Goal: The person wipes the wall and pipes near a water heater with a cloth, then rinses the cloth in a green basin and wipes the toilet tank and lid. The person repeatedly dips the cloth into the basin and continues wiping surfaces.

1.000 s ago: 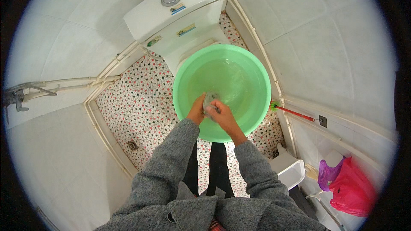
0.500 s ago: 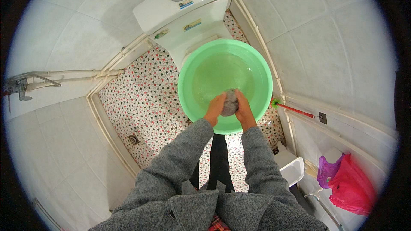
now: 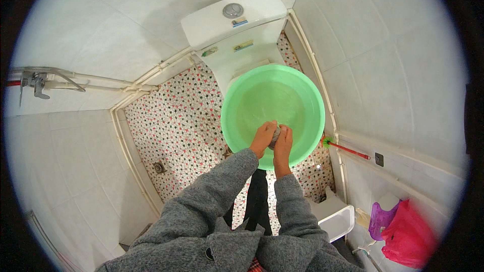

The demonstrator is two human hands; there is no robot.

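A wet-looking grey cloth (image 3: 275,138) is bunched up small between my two hands, over the near part of a light green basin (image 3: 229,106). My left hand (image 3: 263,139) is closed around its left side. From the right, my right hand (image 3: 283,146) presses on it with the fingers wrapped over. Most of the cloth is hidden by the fingers. Cloudy water (image 3: 269,98) lies in the basin, just beyond my hands. The basin rests over the bowl end of a white toilet (image 3: 222,63).
A speckled tile floor (image 3: 176,116) spreads left of the basin, with a drain (image 3: 159,167). Pipes run along the walls. On the right are a red-handled brush (image 3: 350,150), a white bin (image 3: 340,224), a purple holder (image 3: 381,220) and a pink bag (image 3: 411,236). A tap (image 3: 38,85) juts from the left wall.
My hands have drawn closer together, and the cloth is squeezed smaller between them. The whole view has shifted, so the basin and toilet appear lower and further right.
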